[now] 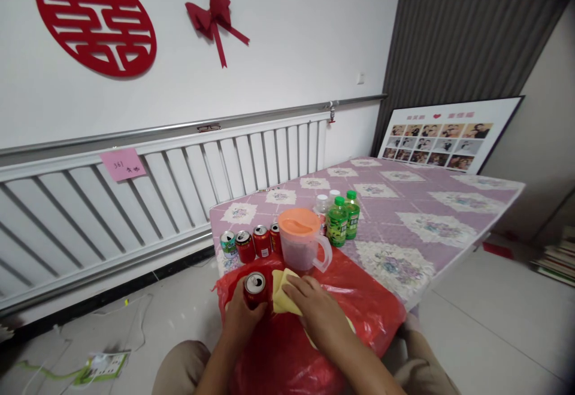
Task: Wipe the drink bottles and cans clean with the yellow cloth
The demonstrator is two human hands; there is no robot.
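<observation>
My left hand (241, 321) is wrapped round an opened red drink can (255, 285), which stands upright near the table corner. Beside it my right hand (320, 311) grips a folded yellow cloth (286, 292), its edge close to the can. Under both hands a red plastic sheet (359, 299) is spread over the table corner and hangs toward my lap. Something pale yellow shows partly beneath my right wrist; I cannot make out what it is. Just behind the cloth is a clear plastic pitcher (300, 254) with an orange lid (298, 221).
Several opened cans (263, 241) stand in a row left of the pitcher. Green-capped bottles (338, 222) and white-capped bottles (321, 204) stand to its right on the flowered tablecloth (386, 191). A white radiator (188, 185) runs behind the table; a photo board (449, 134) leans at far right.
</observation>
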